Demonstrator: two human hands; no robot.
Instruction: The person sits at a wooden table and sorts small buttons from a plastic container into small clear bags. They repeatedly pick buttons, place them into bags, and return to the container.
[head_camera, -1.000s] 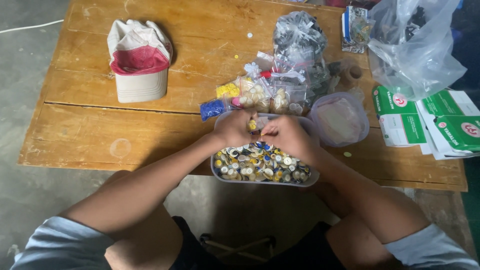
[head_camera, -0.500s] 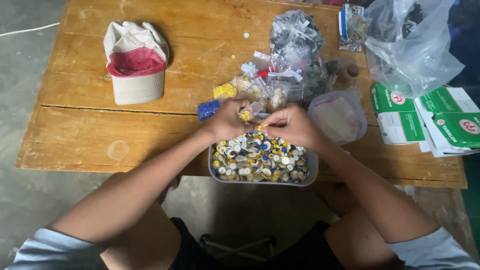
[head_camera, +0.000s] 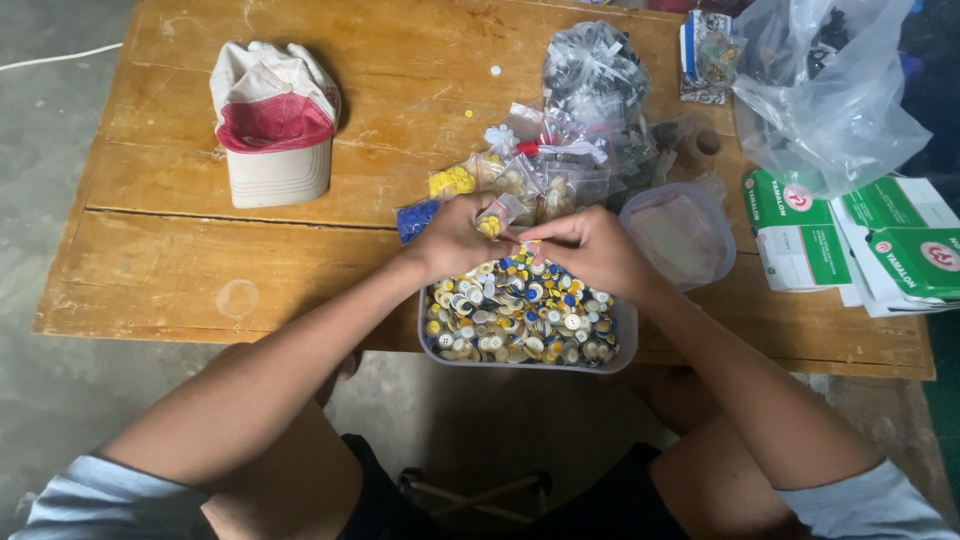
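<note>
Only one view, from the head:
Left hand: the left hand (head_camera: 455, 238) sat over the far rim of the tub, fingers curled around a small clear bag (head_camera: 497, 215) with yellow buttons in it.
Right hand: the right hand (head_camera: 590, 250) met it from the other side, fingertips pinched at the same bag's edge; whether a button was held between them could not be told.
Bag: it lay between the two hands, touching both, a little nearer the left, just above the tub's far rim.
Tub: the tub of buttons (head_camera: 522, 320) stood at the near edge of the wooden table (head_camera: 180, 260), directly under both wrists, part of it overhanging.
Behind: a heap of small bags (head_camera: 560, 160) lay just beyond the hands; the round lid (head_camera: 680, 235) lay to the right.
Elsewhere: a cap (head_camera: 272, 125) rested well apart to the left, green boxes (head_camera: 850, 235) and a big plastic bag (head_camera: 825, 95) far right.
</note>
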